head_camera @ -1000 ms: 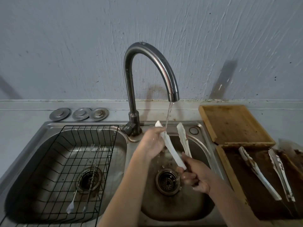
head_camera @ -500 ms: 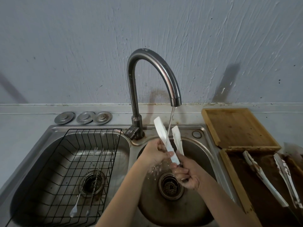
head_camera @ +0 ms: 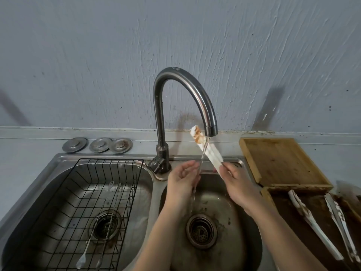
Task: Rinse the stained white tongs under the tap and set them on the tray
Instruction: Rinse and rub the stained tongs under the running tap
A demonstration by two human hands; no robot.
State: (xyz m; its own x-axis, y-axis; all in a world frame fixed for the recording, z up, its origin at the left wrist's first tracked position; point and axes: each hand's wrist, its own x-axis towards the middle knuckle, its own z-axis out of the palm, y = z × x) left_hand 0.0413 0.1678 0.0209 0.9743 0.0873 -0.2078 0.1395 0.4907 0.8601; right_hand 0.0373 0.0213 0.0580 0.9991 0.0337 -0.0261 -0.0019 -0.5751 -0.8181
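Note:
My right hand [head_camera: 237, 183] grips the white tongs [head_camera: 207, 150] by their lower end over the right sink basin [head_camera: 230, 222]. The tongs are squeezed together and point up and left, with an orange-brown stain on the tips just beside the tap spout [head_camera: 210, 126]. A thin stream of water runs from the spout past the tongs. My left hand [head_camera: 183, 178] is open beside the stream, touching nothing but the water. An empty wooden tray [head_camera: 283, 163] lies on the counter to the right.
A second, dirty tray [head_camera: 267, 196] at the right holds two more stained white tongs [head_camera: 312, 222]. The left basin holds a black wire rack [head_camera: 93, 208] with long spoons. Three metal sink plugs [head_camera: 97, 145] sit on the ledge behind.
My left hand has let go of the tongs and opened. My right hand has squeezed the tongs together and lifted them up and right, tips close to the spout.

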